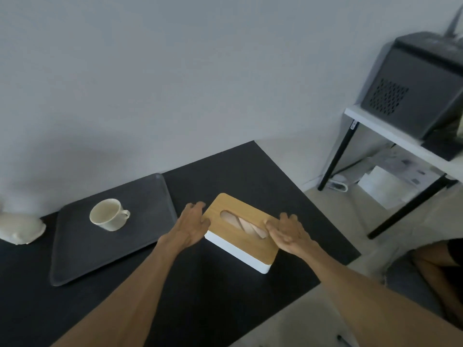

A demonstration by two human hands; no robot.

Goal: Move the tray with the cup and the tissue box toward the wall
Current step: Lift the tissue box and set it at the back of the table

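A dark grey tray [75,251] lies on the black table, its far edge close to the wall. A white cup [108,214] stands on the tray's far part, handle pointing right. To the right of the tray sits the tissue box [240,246], white with a wooden lid and a tissue showing in the slot. My left hand [193,225] presses against the box's left end, fingers curled over the lid's edge. My right hand [292,235] lies flat against the box's right end. The box rests on the table between both hands.
The black table [225,296] ends near the right, with floor beyond. A white rounded object [21,230] sits at the table's left by the wall. A white shelf [400,136] with black legs holds a dark machine [421,88] at the right.
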